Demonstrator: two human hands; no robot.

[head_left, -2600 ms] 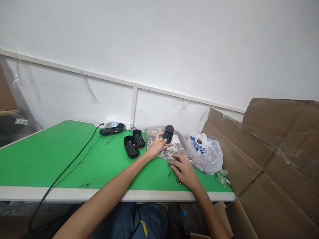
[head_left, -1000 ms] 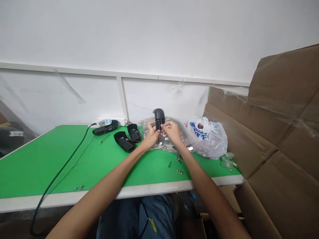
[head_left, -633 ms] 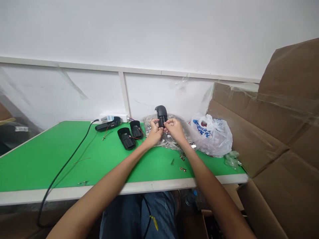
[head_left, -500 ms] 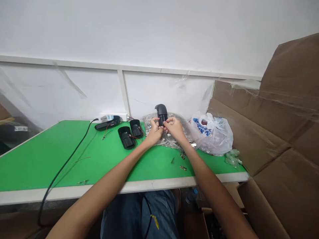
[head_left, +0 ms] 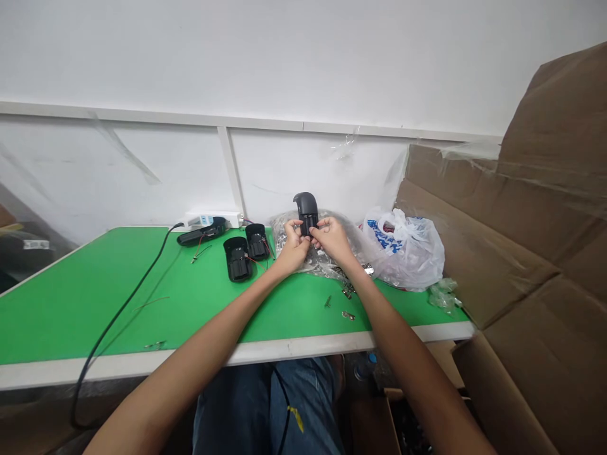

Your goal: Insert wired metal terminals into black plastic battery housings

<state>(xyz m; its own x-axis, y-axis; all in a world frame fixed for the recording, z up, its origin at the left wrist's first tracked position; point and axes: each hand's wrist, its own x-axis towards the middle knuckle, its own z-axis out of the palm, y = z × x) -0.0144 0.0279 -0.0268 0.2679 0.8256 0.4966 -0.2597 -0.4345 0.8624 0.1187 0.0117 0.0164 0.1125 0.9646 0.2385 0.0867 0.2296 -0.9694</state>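
A black plastic housing (head_left: 306, 210) stands upright above the far side of the green table (head_left: 95, 303). My left hand (head_left: 293, 248) grips its lower left side. My right hand (head_left: 332, 239) pinches at its lower right edge with closed fingers; whether something small sits between them is hidden. Under both hands lies a clear bag of small metal parts (head_left: 327, 265). Two more black housings (head_left: 246, 253) with red wires lie open to the left of my hands.
A white plastic bag with blue print (head_left: 408, 249) sits at the right. Loose metal clips (head_left: 337, 306) lie near the front edge. A black cable (head_left: 128, 303) runs to a power strip (head_left: 208, 219). Large cardboard sheets (head_left: 521, 253) stand at the right.
My right hand left the loose parts on the table and came up to the housing. Both hands now hold it upright; in the last second they barely moved.
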